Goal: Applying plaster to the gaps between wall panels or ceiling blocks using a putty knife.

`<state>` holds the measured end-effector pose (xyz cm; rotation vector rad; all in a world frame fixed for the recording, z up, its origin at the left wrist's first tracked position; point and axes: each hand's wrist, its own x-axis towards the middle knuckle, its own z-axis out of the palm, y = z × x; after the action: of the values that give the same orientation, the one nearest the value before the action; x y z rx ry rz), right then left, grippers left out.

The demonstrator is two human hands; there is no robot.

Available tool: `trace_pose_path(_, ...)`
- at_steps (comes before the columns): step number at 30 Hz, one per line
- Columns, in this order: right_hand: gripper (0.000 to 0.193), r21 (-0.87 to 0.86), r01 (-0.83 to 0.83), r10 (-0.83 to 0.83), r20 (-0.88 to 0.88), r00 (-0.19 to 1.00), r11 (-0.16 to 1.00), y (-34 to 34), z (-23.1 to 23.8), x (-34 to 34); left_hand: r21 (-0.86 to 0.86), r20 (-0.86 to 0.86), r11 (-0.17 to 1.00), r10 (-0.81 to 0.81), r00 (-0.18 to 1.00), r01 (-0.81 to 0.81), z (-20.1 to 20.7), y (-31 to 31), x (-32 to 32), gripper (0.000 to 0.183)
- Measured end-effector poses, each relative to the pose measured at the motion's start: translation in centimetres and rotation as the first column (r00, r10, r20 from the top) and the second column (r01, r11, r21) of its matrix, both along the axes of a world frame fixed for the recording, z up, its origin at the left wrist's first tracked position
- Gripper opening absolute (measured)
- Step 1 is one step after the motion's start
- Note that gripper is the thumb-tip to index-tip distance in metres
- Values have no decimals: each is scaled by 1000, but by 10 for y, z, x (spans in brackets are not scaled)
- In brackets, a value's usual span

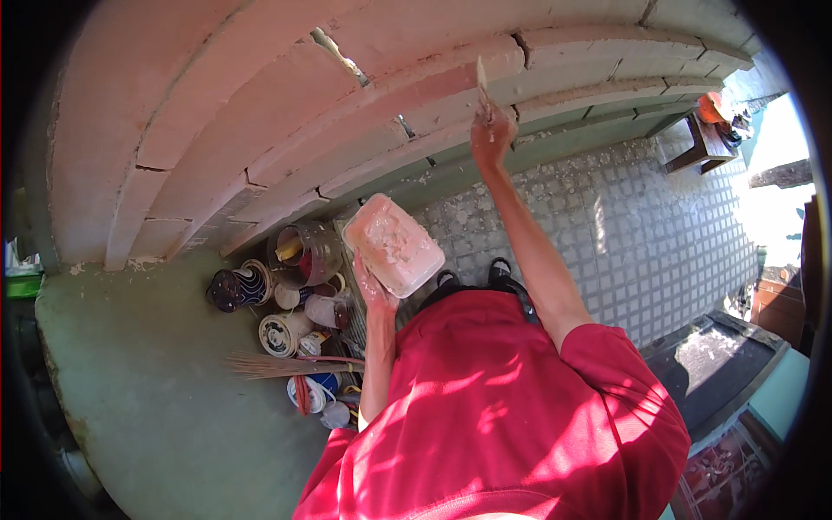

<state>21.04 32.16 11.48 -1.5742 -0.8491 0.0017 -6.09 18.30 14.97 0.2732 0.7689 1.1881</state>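
Note:
My left hand (pixel 377 293), smeared with pale paste, is closed on the side of a white plastic tub (pixel 424 281). Thick pinkish-white paste (pixel 387 234) fills much of the tub, its surface rough and scooped. Stretched out ahead, my right hand (pixel 493 137) grips a narrow putty knife (pixel 482 76) coated with the same pale stuff. Its blade points up at the pinkish wall (pixel 416 95), which has long ledges and several cracks and gaps. Whether the blade touches the wall I cannot tell. Paste flecks cover the fingers of this hand too.
Buckets and tubs (pixel 284 334) cluster on the left, with a twig broom (pixel 282 366) lying across them. Tiled floor (pixel 598 234) spreads out ahead and right. A small wooden table (pixel 700 146) stands far right; a dark-topped surface (pixel 711 368) is nearer right.

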Motion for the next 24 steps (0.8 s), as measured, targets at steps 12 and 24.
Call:
trace_pose_path(12,46,-9,-121,120,-69,990,993,2,17,-57,-7,-18,998,63,998,-63,-3,-5,-12,52)
trace_pose_path(24,44,-137,-155,144,-90,985,978,-6,16,-67,-8,-53,996,87,995,-88,2,-6,-22,51)
